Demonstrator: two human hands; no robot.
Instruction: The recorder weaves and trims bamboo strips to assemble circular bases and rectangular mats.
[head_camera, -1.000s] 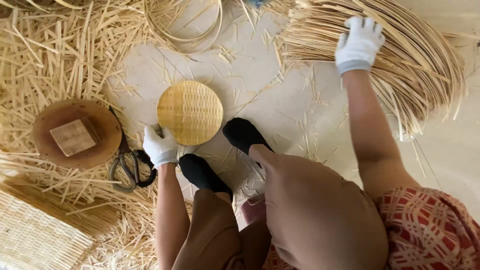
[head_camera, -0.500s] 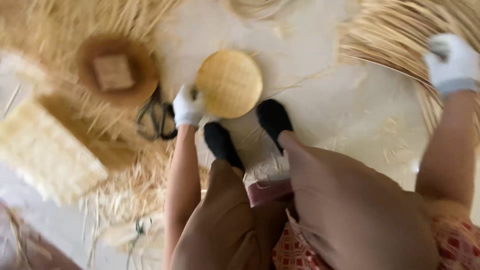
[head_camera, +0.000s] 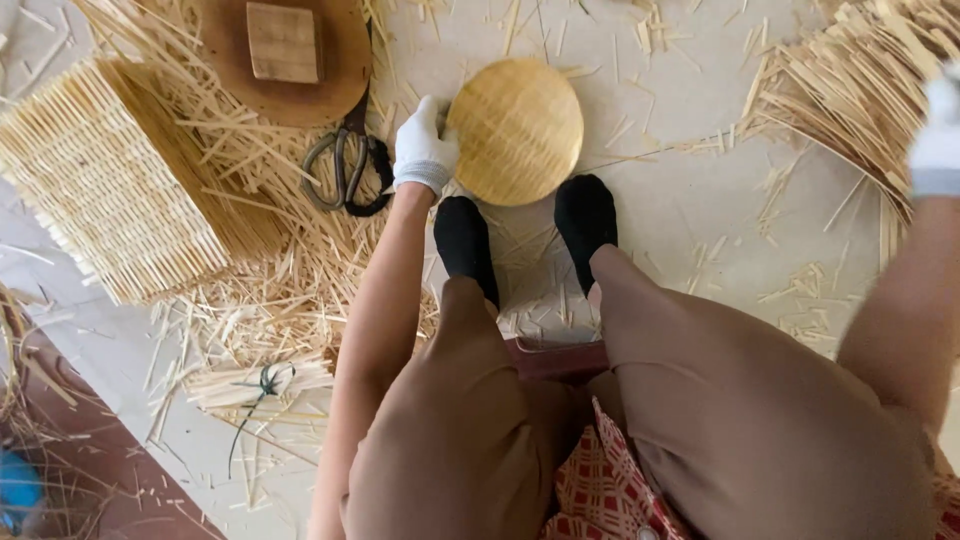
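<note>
Left hand: your white-gloved left hand (head_camera: 424, 146) rests on the left edge of the round woven straw-coloured disc (head_camera: 515, 130), fingers curled together over its rim at about the disc's 9 o'clock; it looks like a steadying hold more than a full clamp.
Right hand: your white-gloved right hand (head_camera: 938, 140) is at the far right of the view, among the long pale cane strips (head_camera: 850, 90); it is cut by the frame edge and blurred, so you cannot tell whether its fingers are apart or closed on a strip.
Disc: it lies flat on the pale floor (head_camera: 690, 210), just beyond your two black-socked feet (head_camera: 525, 235), at 12 o'clock from your knees.
Strips: the bundle fans out at 2 o'clock from the disc, well apart from it.
Nearby: dark-handled shears (head_camera: 345, 172) lie just beside your left wrist at 9 o'clock of the disc; a brown round wooden board with a small pale block on it (head_camera: 285, 55) sits at 10 o'clock; a rectangular woven cane basket (head_camera: 120, 185) lies further left.
Doing it well: keep the left hand pressing the rim so the disc stays flat and does not turn.
Choosing: I would take one straight, unsplit strip, not a clump.
Care: mind the shears by your wrist, and the loose offcuts underfoot.
</note>
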